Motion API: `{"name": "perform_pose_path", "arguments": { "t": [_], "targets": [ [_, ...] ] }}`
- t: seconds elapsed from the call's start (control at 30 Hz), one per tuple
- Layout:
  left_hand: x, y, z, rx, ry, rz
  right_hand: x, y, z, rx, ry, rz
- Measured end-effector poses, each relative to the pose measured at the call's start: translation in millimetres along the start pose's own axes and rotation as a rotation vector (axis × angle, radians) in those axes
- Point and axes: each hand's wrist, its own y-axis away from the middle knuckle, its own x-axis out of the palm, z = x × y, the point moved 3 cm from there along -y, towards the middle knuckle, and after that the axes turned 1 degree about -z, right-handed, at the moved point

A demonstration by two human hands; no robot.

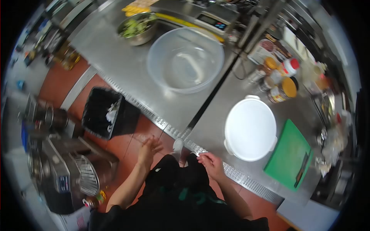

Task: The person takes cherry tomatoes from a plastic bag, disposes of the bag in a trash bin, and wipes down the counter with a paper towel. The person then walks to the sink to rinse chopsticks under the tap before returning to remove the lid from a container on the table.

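My left hand [150, 148] is held over the red floor, a little smeared by motion, its fingers apart and nothing seen in them. In front of the counter's perforated edge is my right hand [211, 164], fingers loosely bent and no object visible in it. Nearest to it on the steel counter stands a white round tub [250, 129] with side handles. Farther off, a large clear plastic bowl [165, 69] has a pale streak inside, perhaps a reflection. A green cutting board [287, 154] lies to the right, with a knife [301, 170] on it.
A metal bowl of chopped greens [138, 29] and a digital scale [216, 21] stand at the back. Several jars [283, 90] line the right side. A black bin [102, 111] is on the floor at left, near a steel machine [73, 165].
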Motion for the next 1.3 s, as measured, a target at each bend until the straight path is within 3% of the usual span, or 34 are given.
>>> {"name": "perform_pose_path", "arguments": {
  "t": [0.07, 0.13, 0.17, 0.23, 0.3, 0.43, 0.47, 0.5, 0.6, 0.7, 0.77, 0.87, 1.0, 1.03, 1.13, 1.17, 1.23, 1.27, 1.3],
  "targets": [
    [-24, 32, 12, -0.068, 0.084, 0.01, 2, -8, -2, -0.006, 0.092, 0.094],
    [-19, 80, 7, -0.299, 0.089, 0.086, 7, -8, -16, 0.032, 0.114, 0.171],
    [-16, 100, -2, -0.278, 0.117, 0.055, 10, -8, -25, 0.066, 0.134, 0.185],
    [9, 140, -24, -0.341, 0.055, 0.358, 21, -5, -43, 0.072, 0.205, 0.237],
    [32, 178, -50, -0.342, 0.051, 0.477, 36, 4, -56, 0.161, 0.297, 0.319],
    [62, 239, -105, -0.439, -0.005, 0.836, 52, 15, -102, 0.07, 0.576, 0.399],
    [64, 250, -116, -0.463, 0.015, 0.885, 60, 17, -102, 0.167, 0.594, 0.411],
    [63, 260, -129, -0.488, 0.034, 0.933, 68, 20, -102, 0.127, 0.583, 0.396],
    [41, 269, -170, -0.426, -0.015, 1.082, 101, 15, -104, -0.036, 0.731, 0.369],
    [0, 263, -208, -0.398, 0.038, 1.142, 133, -9, -136, -0.055, 0.828, 0.346],
    [-40, 248, -238, -0.416, 0.063, 1.148, 158, -24, -145, 0.044, 0.843, 0.27],
    [-99, 220, -275, -0.368, 0.16, 1.085, 193, -41, -152, 0.056, 0.858, 0.191],
    [-157, 190, -316, -0.413, 0.273, 1.077, 208, -50, -204, 0.444, 0.606, 0.126],
    [-167, 184, -324, -0.426, 0.223, 1.096, 209, -47, -208, 0.581, 0.529, 0.093],
    [-196, 156, -345, -0.387, 0.015, 0.982, 216, -34, -194, 0.639, 0.526, 0.038],
    [-209, 139, -349, -0.341, -0.085, 0.826, 219, -29, -193, 0.663, 0.496, -0.009],
    [-240, 89, -342, -0.147, 0.059, 0.518, 217, -23, -189, 0.682, 0.432, -0.058],
    [-251, 52, -341, 0.091, 0.098, 0.31, 218, -13, -190, 0.7, 0.373, -0.107],
    [-277, -1, -334, 0.364, -0.137, 0.013, 219, -4, -191, 0.701, 0.339, -0.142]
  ]
}}
